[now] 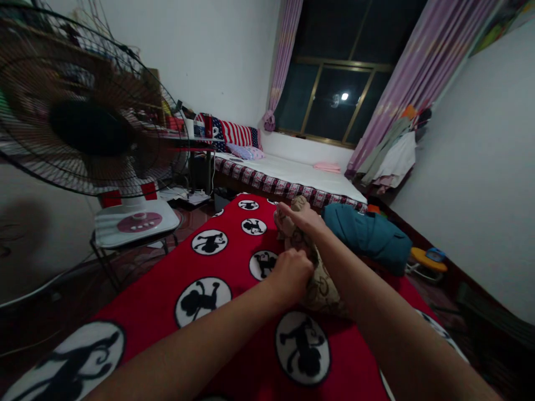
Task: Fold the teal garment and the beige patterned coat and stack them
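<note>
A tan cloth (324, 287) with a dark printed pattern lies bunched up on a red blanket (234, 306) with black monkey figures in white circles. My left hand (295, 272) is closed in a fist on the near left side of the cloth. Just beyond it, my right hand (307, 220) grips the raised, crumpled far end of the cloth, its thumb stretched out to the left. Most of the right fingers are hidden behind the hand and the folds. Right of the cloth lies a folded teal garment (368, 236).
A large fan (92, 128) stands at left on a white-topped stool (136, 223). Behind the blanket is a bed (288, 170) with pillows. Clothes (395, 153) hang by the right curtain. A yellow round seat (428, 259) is at right.
</note>
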The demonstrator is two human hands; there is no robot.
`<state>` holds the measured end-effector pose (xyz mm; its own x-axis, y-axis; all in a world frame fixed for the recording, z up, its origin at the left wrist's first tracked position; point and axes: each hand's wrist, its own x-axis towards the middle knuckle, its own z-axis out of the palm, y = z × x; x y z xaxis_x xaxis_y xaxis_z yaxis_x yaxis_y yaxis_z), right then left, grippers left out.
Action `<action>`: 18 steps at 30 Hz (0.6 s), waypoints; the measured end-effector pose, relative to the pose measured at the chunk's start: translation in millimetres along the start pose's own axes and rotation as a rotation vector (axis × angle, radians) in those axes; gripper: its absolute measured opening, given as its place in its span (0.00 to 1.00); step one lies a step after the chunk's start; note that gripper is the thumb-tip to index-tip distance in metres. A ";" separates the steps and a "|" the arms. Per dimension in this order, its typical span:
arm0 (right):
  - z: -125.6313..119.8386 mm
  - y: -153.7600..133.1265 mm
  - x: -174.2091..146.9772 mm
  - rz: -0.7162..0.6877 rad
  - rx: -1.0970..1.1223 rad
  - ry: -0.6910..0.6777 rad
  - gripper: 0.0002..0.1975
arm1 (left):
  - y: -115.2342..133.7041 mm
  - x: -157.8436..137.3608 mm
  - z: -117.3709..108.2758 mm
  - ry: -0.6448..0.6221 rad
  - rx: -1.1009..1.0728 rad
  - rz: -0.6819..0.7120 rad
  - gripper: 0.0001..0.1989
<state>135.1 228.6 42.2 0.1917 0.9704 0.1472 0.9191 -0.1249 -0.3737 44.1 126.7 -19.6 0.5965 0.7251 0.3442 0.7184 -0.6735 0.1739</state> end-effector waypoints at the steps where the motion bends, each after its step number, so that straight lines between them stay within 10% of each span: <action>1: -0.1 -2.3 2.5 -0.008 -0.028 0.000 0.58 | 11.2 0.7 3.5 -0.035 0.004 0.049 0.11; 10: 15.5 61.1 0.1 0.038 0.238 0.070 0.07 | 16.6 -28.9 19.3 0.022 -0.033 0.185 0.07; 14: -26.9 82.3 -11.6 0.098 0.452 0.284 0.09 | -5.5 -27.7 -38.0 0.167 0.039 0.217 0.09; 18: -72.7 91.0 -26.4 0.002 1.135 0.677 0.18 | -25.9 -10.7 -105.3 0.338 0.134 0.321 0.12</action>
<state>238.7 176.7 70.9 0.6307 0.6341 0.4473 0.1849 0.4370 -0.8803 -18.6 121.2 69.3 0.6616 0.3815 0.6456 0.5703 -0.8150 -0.1028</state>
